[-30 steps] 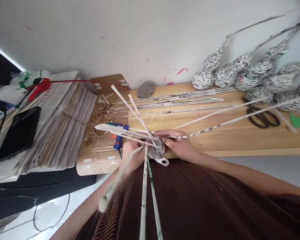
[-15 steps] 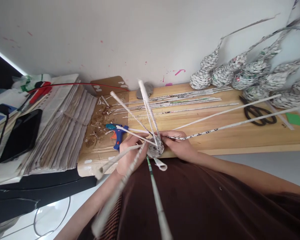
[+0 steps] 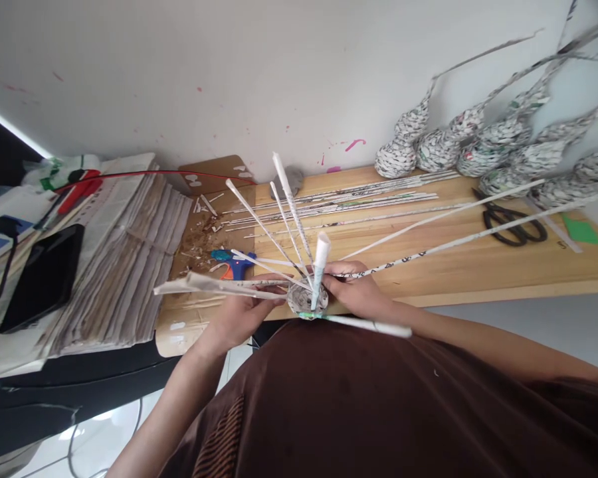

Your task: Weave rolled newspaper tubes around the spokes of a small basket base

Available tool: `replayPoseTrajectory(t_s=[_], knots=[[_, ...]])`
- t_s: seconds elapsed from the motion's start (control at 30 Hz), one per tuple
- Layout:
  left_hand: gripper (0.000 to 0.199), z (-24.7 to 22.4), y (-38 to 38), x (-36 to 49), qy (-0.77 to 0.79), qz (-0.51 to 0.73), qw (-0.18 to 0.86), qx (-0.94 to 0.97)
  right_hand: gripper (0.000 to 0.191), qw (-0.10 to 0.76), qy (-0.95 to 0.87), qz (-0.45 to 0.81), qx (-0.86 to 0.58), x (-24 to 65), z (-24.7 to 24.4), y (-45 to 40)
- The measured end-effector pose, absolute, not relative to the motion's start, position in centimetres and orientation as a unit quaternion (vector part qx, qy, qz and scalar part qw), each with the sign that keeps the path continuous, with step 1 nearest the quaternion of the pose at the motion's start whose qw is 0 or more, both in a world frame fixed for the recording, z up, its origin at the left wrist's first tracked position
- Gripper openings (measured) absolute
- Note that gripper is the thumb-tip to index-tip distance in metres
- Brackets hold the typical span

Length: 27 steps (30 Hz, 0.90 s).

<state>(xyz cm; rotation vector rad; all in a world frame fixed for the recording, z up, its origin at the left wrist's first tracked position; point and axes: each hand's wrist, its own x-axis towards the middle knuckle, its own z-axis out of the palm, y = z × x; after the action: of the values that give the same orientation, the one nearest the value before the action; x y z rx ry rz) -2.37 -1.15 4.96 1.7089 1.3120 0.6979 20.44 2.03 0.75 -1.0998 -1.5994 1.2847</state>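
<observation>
A small round base woven from newspaper tubes (image 3: 299, 300) is held between my hands near the table's front edge. Several rolled paper tubes fan out from it up and to the left, one green-marked tube (image 3: 363, 324) points right, and another stands toward the camera. My right hand (image 3: 351, 289) pinches the base's right edge, where a long printed tube (image 3: 418, 255) runs out to the right. On the left side, my left hand (image 3: 249, 312) is closed on paper tubes (image 3: 219, 285) that stick out leftward; its fingertips are partly hidden beneath them.
Behind the base lie loose paper tubes (image 3: 339, 199) and a grey stone-like lump (image 3: 286, 182). A blue glue gun (image 3: 236, 265), stacked newspapers (image 3: 124, 265) and a phone (image 3: 44, 279) are left. Scissors (image 3: 513, 226) and woven gourd shapes (image 3: 438, 151) stand right.
The tubes that hung toward my lap have swung round, one now pointing right and one upright. My left hand has shifted outward from the base, with tubes now pointing left; my right hand stays.
</observation>
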Motion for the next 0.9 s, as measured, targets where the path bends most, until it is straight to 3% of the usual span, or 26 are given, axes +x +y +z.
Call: replayPoseTrajectory(t_s=[0.2,0.47,0.6,0.9], knots=[[0.036,4.4,-0.2,-2.3,0.552,0.295,0.502,0.597,0.026,0.395,-0.642,0.498,-0.429,20.1,0.8,1.9],[0.015,4.0,0.1,-0.8,0.601,0.263,0.330,0.678,0.022,0.395,-0.663,0.497,-0.396,20.0,0.6,2.0],[0.014,3.8,-0.4,-0.7,0.604,0.279,0.301,0.683,0.027,0.411,-0.676,0.453,-0.410,19.7,1.0,2.2],[0.018,3.0,-0.9,-0.4,0.579,0.296,0.220,0.727,0.029,0.394,-0.681,0.488,-0.378,19.2,1.0,2.2]])
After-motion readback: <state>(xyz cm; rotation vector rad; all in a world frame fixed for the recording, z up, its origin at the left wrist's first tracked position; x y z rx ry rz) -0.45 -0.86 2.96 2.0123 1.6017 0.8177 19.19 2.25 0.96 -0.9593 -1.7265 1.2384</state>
